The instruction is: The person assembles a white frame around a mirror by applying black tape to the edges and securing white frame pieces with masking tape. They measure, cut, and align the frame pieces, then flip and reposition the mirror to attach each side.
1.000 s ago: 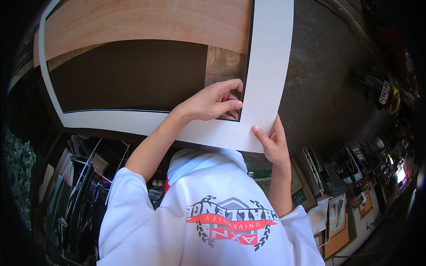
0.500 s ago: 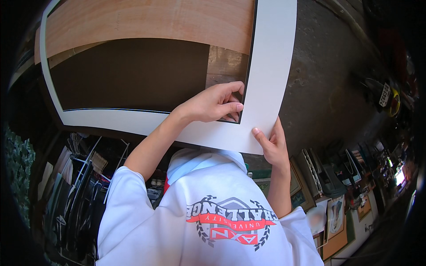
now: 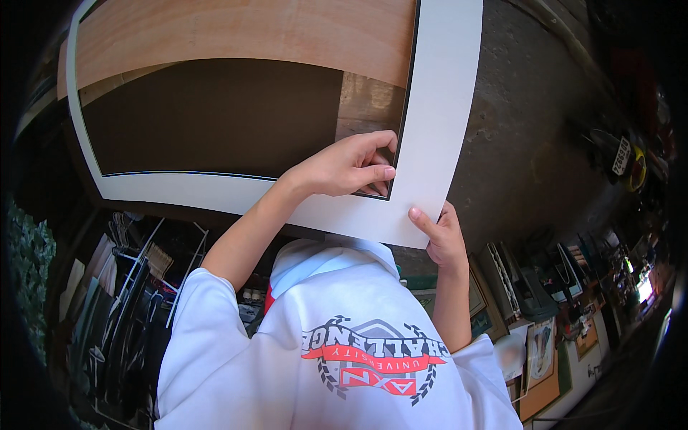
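Observation:
A large white picture mat (image 3: 437,107) with a thin black inner border spans the view, its window reaching to the upper left. My left hand (image 3: 351,166) lies over the window's near right corner. Its fingers are bent around the black inner edge there, with the thumb on top by the corner and some fingertips partly hidden. At the mat's outer near right corner, my right hand (image 3: 446,235) pinches the board, thumb on the white face and the other fingers mostly behind it.
Through the window a plywood sheet (image 3: 244,36) and a dark brown panel (image 3: 215,118) show. Racks with dark boards (image 3: 125,322) stand at lower left. Framed pictures (image 3: 541,358) lean at lower right. A motorcycle part with a plate (image 3: 622,156) stands right, on the concrete floor (image 3: 516,136).
The mat has shifted very slightly to the right in view, and both hands keep their holds at the near right corner. Little else differs.

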Motion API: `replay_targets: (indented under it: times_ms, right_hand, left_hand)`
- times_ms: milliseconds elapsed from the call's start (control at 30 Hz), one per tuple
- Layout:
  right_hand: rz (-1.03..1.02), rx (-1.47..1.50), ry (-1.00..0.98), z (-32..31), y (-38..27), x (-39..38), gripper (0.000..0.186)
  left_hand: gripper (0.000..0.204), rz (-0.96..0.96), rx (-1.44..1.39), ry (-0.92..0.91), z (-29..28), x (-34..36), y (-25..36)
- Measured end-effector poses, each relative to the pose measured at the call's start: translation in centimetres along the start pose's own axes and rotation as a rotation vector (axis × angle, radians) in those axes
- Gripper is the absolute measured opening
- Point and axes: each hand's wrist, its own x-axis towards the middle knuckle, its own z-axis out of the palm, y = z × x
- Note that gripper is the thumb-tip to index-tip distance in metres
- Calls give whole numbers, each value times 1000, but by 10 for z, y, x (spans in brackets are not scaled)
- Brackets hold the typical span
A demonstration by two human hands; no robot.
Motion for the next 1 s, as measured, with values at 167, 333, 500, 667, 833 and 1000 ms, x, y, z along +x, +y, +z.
replay_targets:
  times_ms: [167, 333, 500, 667, 833, 1000]
  right_hand:
    - [-34, -71, -9, 2, 0, -2, 36]
    - [-75, -118, 30, 7, 0, -4, 34]
    - [-128, -150, 49, 11, -1, -7, 35]
    - [-125, -181, 54, 12, -2, -9, 36]
    - [-95, -162, 46, 10, -2, -9, 35]
    - [-45, -132, 18, 8, -3, -9, 33]
  left_hand:
    - [19, 8, 7, -2, 0, 0, 0]
    - [20, -31, 31, 10, -1, 0, 3]
    - [20, -42, 34, 17, 0, 1, 4]
    - [22, -23, 42, 7, -1, 1, 3]
    - [23, -26, 53, 9, -1, 0, 4]
    - [22, -15, 48, -6, 0, -1, 5]
